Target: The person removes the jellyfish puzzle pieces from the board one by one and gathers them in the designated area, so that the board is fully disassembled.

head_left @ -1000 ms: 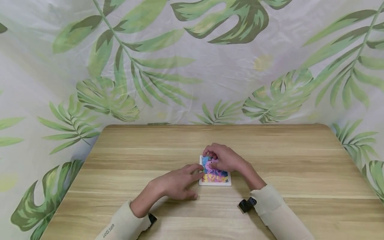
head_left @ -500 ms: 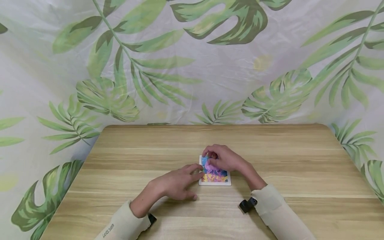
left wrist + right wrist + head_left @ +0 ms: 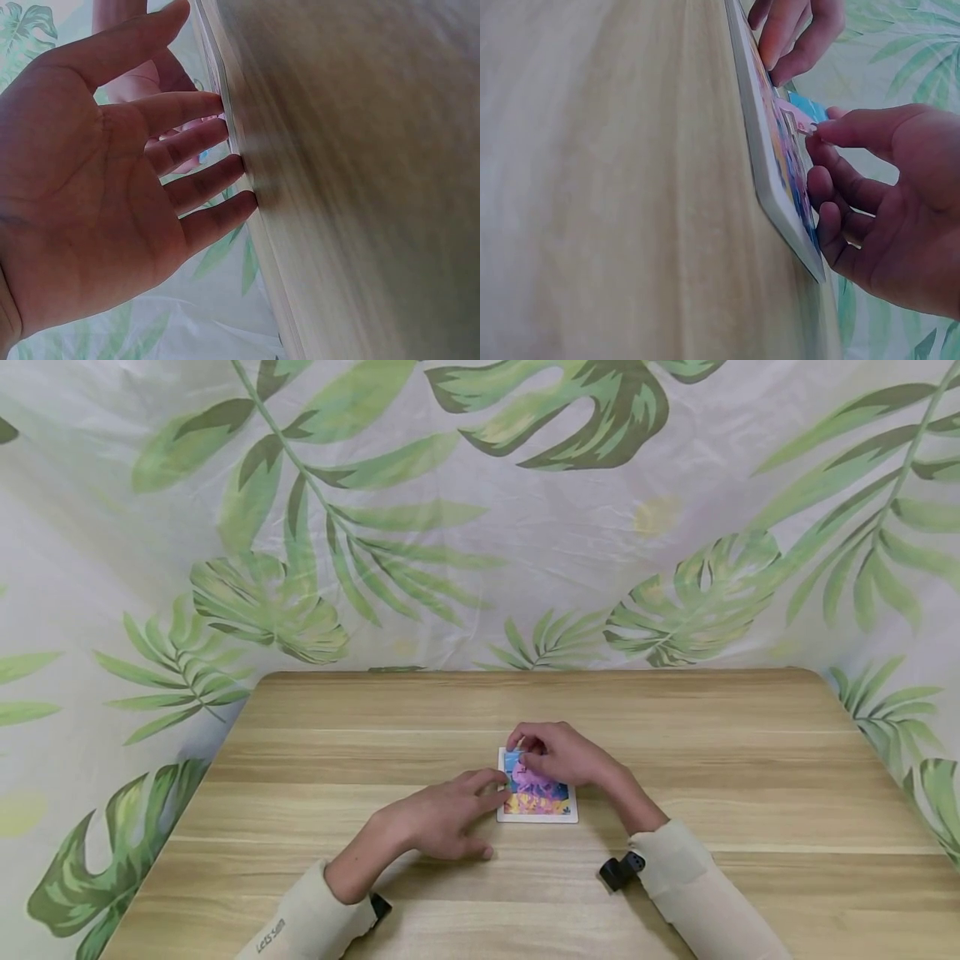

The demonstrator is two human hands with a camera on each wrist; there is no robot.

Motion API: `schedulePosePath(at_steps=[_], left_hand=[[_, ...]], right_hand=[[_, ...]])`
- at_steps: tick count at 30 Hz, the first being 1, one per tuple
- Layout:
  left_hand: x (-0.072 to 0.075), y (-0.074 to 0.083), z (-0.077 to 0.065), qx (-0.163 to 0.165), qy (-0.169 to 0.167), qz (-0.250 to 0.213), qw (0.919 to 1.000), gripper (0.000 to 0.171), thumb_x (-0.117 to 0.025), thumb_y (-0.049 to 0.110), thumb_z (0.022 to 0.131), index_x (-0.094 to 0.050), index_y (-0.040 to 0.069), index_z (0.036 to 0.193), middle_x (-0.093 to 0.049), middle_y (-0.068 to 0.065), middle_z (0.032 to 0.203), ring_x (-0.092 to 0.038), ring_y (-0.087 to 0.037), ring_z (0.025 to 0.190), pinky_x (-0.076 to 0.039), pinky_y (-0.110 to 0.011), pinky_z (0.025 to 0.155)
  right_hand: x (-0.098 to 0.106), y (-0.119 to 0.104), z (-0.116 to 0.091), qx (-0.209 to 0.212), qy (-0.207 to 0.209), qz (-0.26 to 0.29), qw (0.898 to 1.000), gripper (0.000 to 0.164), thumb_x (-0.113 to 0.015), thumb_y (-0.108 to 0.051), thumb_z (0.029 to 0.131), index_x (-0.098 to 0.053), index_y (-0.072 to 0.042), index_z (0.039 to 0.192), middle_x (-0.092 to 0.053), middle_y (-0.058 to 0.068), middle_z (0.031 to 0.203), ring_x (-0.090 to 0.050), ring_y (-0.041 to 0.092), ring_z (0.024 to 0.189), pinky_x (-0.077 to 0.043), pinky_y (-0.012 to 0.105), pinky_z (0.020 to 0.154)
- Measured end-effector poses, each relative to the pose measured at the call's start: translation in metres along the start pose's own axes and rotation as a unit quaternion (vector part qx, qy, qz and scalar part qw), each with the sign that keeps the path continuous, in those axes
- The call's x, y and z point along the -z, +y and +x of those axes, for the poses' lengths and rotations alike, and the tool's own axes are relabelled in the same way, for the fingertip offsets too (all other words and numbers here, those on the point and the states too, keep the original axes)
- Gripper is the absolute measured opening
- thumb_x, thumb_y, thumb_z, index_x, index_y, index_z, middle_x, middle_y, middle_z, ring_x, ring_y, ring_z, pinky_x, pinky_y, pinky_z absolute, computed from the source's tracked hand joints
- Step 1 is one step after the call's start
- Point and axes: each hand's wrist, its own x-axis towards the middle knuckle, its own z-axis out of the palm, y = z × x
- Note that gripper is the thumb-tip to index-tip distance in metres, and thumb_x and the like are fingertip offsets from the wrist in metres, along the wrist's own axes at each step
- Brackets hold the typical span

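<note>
A small square jigsaw puzzle (image 3: 536, 806) lies flat on the wooden table, with a white border and a pink, blue and yellow picture. Between thumb and forefinger my right hand (image 3: 566, 756) pinches a pink-and-blue puzzle piece (image 3: 799, 116), which tilts up from the board in the right wrist view. The other fingers of that hand curl close to the picture. My left hand (image 3: 446, 818) reaches in from the left, fingers extended and their tips at the puzzle's left border; its thumb stays apart. Part of the picture is hidden under the right hand.
The light wood table (image 3: 337, 727) has rounded far corners. Behind it hangs a white cloth (image 3: 525, 552) printed with green leaves. Black wrist cameras (image 3: 621, 871) sit by the beige sleeves (image 3: 693, 885).
My right hand has shifted very slightly over the upper part of the puzzle, and the pink piece has changed its tilt. The left hand stays where it was.
</note>
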Motion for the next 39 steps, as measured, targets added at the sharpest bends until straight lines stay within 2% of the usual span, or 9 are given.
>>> schedulePosePath(at_steps=[11,24,32,39], left_hand=[[0.002,0.000,-0.001,-0.001,0.002,-0.003,1.0000,0.078,-0.076,0.040,0.099,-0.045,0.010,0.164,-0.034,-0.007,0.173,-0.034,-0.029,0.162,-0.039,-0.050,0.128],[0.000,0.000,0.000,0.001,0.005,0.005,1.0000,0.077,-0.075,0.040,0.101,-0.044,0.011,0.165,-0.035,-0.006,0.173,-0.034,-0.029,0.161,-0.039,-0.049,0.128],[-0.003,0.003,0.000,-0.003,0.014,0.048,0.9988,0.080,-0.083,0.022,0.093,-0.047,0.011,0.163,-0.039,-0.006,0.170,-0.037,-0.032,0.158,-0.040,-0.050,0.127],[-0.003,0.004,0.001,-0.002,0.022,0.072,0.9972,0.078,-0.087,0.024,0.091,-0.052,0.013,0.160,-0.043,-0.003,0.166,-0.044,-0.031,0.150,-0.045,-0.049,0.122]], right_hand=[[0.005,0.003,-0.007,-0.010,0.021,0.028,0.999,0.021,-0.064,-0.005,0.101,-0.074,-0.014,0.117,-0.070,0.003,0.098,-0.061,0.014,0.088,-0.052,0.028,0.080],[0.025,0.027,-0.040,-0.031,0.031,0.030,0.999,0.017,-0.065,-0.006,0.103,-0.074,-0.008,0.117,-0.071,0.003,0.097,-0.062,0.015,0.090,-0.052,0.026,0.079],[0.039,0.036,-0.059,-0.046,0.038,0.028,0.998,0.017,-0.066,-0.006,0.103,-0.074,-0.007,0.117,-0.071,0.005,0.098,-0.062,0.016,0.090,-0.052,0.025,0.078],[0.046,0.043,-0.072,-0.056,0.043,0.020,0.997,0.017,-0.065,-0.005,0.103,-0.075,-0.008,0.116,-0.071,0.005,0.097,-0.062,0.015,0.089,-0.052,0.025,0.076]])
